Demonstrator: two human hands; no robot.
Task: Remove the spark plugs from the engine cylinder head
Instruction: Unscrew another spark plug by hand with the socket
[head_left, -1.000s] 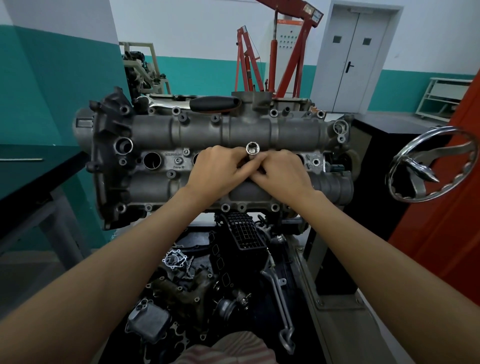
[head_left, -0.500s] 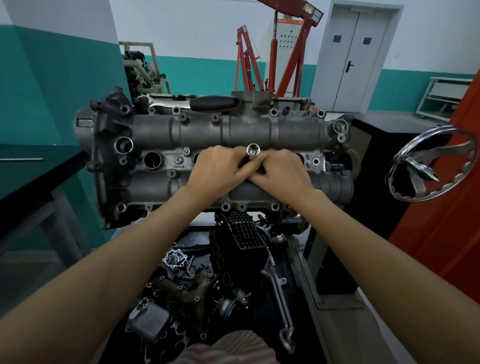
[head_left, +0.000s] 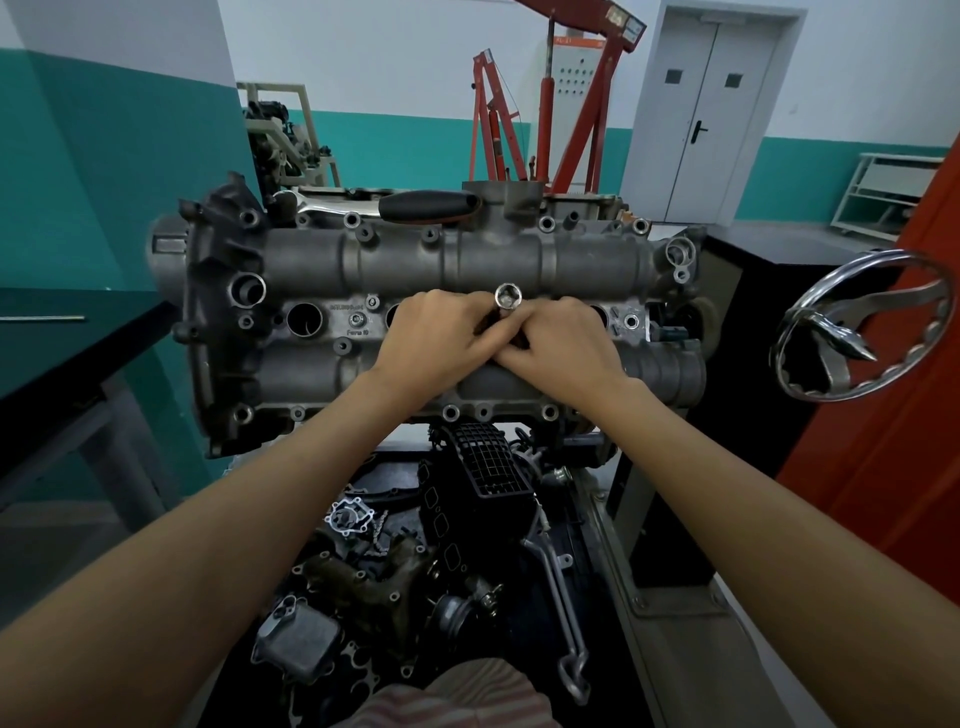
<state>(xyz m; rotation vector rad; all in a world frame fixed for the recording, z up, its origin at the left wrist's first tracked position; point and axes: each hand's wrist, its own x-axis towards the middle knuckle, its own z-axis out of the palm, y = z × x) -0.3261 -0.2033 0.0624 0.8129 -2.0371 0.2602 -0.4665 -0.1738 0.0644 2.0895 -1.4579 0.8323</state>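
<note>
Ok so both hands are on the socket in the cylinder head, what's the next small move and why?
Probably keep twisting the socket by hand, then lift it straight out. Left hand and right hand both pinch its shaft, it stands upright in a plug well of the cylinder head, and no plug shows yet.

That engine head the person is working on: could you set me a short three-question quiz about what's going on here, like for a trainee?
1. True or false: both hands, left hand and right hand, grip the socket extension standing in a plug well of the cylinder head.
2. Which lies on the far edge of the head? A) black-handled ratchet B) hammer C) drill
3. Fill in: the open plug well is to the ___ of the hands.

Key: 1 true; 2 A; 3 left
</note>
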